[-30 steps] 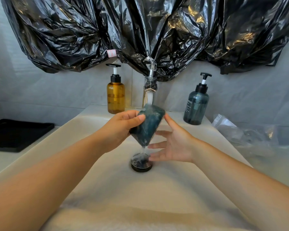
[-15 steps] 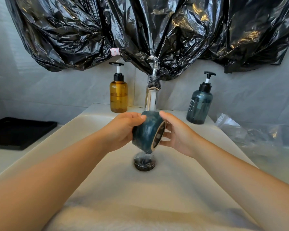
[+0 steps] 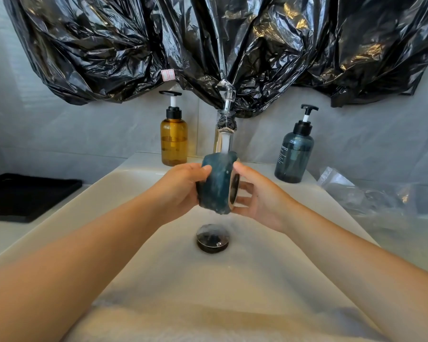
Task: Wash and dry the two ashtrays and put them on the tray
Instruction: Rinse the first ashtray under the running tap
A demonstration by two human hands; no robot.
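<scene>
Left hand [image 3: 181,191] and right hand [image 3: 260,197], grip curled, clasp the mottled teal ashtray [image 3: 215,185] tipped sideways under running water [image 3: 224,143].

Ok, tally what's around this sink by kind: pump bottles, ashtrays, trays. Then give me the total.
Pump bottles: 2, an amber bottle and a blue-grey bottle
Ashtrays: 1 in view, a teal ashtray
Trays: 1, a black tray
Total: 4
</scene>
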